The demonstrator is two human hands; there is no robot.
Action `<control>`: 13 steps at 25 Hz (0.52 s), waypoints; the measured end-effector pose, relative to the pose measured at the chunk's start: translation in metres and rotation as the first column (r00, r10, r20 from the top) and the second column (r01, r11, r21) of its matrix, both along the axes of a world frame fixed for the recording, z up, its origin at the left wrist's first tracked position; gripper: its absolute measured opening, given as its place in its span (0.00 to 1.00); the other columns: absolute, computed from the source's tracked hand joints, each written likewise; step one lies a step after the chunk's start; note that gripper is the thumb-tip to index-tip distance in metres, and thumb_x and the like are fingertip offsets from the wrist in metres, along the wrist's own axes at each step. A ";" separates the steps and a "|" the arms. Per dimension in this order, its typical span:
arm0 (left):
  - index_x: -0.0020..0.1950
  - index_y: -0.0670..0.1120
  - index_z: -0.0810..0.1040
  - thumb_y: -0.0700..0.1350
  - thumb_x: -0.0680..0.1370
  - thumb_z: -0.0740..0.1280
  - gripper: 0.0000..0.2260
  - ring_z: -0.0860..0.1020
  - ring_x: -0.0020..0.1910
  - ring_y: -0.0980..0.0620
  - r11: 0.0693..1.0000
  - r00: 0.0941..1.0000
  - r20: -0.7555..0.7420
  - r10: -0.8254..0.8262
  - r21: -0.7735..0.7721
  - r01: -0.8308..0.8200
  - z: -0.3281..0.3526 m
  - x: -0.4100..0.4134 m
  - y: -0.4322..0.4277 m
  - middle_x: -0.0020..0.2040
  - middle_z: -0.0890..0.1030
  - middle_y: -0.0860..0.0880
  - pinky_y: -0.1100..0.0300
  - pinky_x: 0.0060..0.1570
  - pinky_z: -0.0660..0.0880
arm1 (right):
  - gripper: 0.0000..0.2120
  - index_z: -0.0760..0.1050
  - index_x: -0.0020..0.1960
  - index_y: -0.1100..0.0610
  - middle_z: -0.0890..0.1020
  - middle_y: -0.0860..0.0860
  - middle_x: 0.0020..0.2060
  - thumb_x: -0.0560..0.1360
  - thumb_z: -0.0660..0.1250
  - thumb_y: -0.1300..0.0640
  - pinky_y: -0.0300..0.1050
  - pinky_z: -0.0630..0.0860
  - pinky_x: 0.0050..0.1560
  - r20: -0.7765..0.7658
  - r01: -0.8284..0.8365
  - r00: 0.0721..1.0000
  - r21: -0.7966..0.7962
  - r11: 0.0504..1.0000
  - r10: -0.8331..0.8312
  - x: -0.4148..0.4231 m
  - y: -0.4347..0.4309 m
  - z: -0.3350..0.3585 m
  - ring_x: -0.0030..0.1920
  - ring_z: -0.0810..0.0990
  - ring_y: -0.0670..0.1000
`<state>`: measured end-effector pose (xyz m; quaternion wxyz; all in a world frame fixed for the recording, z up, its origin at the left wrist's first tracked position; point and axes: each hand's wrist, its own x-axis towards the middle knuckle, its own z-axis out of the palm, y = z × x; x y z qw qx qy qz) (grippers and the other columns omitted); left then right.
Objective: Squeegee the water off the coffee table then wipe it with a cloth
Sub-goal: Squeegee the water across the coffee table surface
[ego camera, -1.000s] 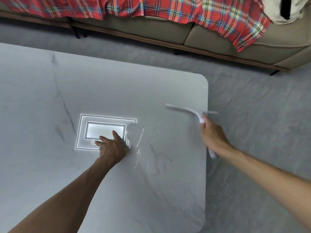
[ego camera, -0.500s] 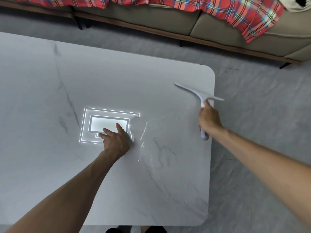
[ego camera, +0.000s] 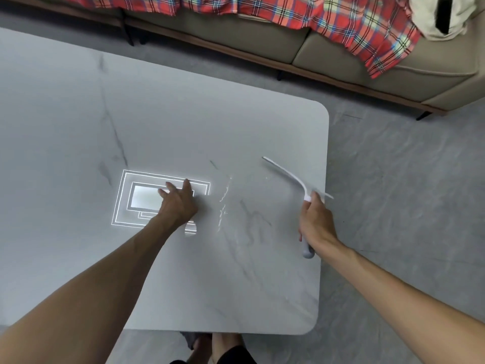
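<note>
Coffee table [ego camera: 183, 114]: a pale grey, marble-veined top with rounded corners is seen from above. Most of the view is filled by it, and its right edge runs down the frame from the far right corner.
Floor [ego camera: 393, 179]: grey, mottled ground is seen to the right of the table and beyond it.
Sofa [ego camera: 262, 40]: beige cushions on a dark base are set along the top of the view, well apart from the table.
Blanket [ego camera: 341, 19]: a red plaid cloth is draped over the sofa seat, with one corner hanging down at the right.
Squeegee [ego camera: 288, 176]: a white tool is held over the table's right part, near the right edge. Its blade's long axis runs diagonally, from the far left end over the top to the near right end, which just overhangs the edge. The handle is pointed back toward the person. Whether the blade edge is touching the top cannot be told.
Right hand [ego camera: 316, 224]: the squeegee's handle is grasped, with the fingers wrapped round it and the butt end left showing below the palm.
Left hand [ego camera: 178, 203]: nothing is held. The fingers are spread and straight, and the hand is laid flat on the table left of the squeegee, over a bright rectangular reflection [ego camera: 147, 197].
Water [ego camera: 223, 206]: a thin glinting streak is seen on the top between the two hands.
</note>
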<state>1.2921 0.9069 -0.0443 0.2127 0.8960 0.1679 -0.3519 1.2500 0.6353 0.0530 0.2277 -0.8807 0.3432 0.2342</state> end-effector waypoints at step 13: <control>0.73 0.47 0.66 0.33 0.74 0.58 0.28 0.78 0.53 0.36 0.868 0.860 0.126 0.495 -0.100 -0.486 0.050 -0.229 0.175 0.61 0.78 0.35 0.51 0.51 0.75 | 0.22 0.57 0.74 0.34 0.77 0.51 0.54 0.83 0.54 0.51 0.53 0.76 0.51 0.048 -0.926 0.276 0.281 0.252 0.960 -0.150 0.170 -0.015 0.52 0.79 0.60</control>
